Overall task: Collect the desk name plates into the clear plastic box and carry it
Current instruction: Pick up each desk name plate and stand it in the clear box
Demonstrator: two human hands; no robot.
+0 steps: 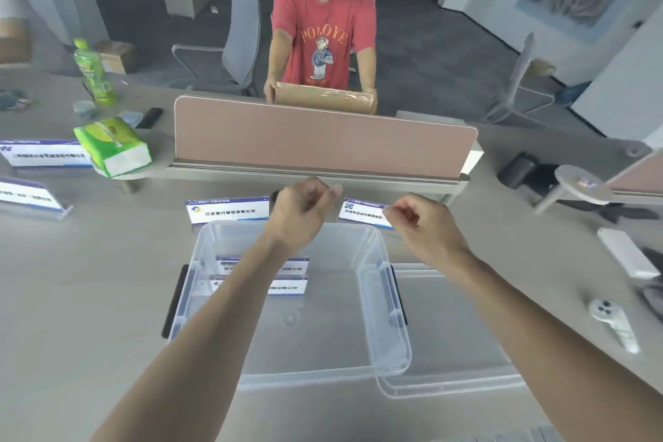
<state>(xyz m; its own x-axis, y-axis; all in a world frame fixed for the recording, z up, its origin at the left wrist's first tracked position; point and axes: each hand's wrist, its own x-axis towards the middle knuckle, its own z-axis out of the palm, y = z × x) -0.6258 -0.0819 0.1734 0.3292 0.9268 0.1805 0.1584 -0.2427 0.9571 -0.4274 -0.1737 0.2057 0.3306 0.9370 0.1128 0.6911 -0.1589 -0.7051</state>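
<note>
**A:** Where's the box?
**B:** Clear box [385, 316] sits open on the surface [89, 280], w/ its lid [452, 334] flat, touching its R side.

**A:** Anything in it?
**B:** Two name plates on the box floor, toward its far-L corner: back plate [297, 264] and front plate [288, 287]. Both only partly in view.

**A:** Other plates?
**B:** Two stand just behind the box's far wall. Far-L plate [227, 212] has no hand on it. Far-R plate [362, 212] is btwn the two hands.

**A:** Fingers?
**B:** L hand [301, 215] is over the box's far rim, fingers curled, thumb & index tips together just by the far-R plate's upper-L corner. Something clear & blurry is at the tips; can't tell if it's that plate they grip. R hand [419, 222] is past the box's far-R corner, fingers curled, tips pinching that plate's R end.

**A:** Plate off the surface?
**B:** Can't tell, too blurry.

**A:** Rest?
**B:** Well L of the box are a rear side plate [46, 154] & near side plate [28, 195]. Tissue pack [114, 147] & green bottle [91, 70] are far-L behind it. Pink divider [323, 140] runs behind the box; past that, a person in a red shirt [323, 29] holds a cardboard box [324, 100]. White controller [613, 323] lies well R of the box.
</note>
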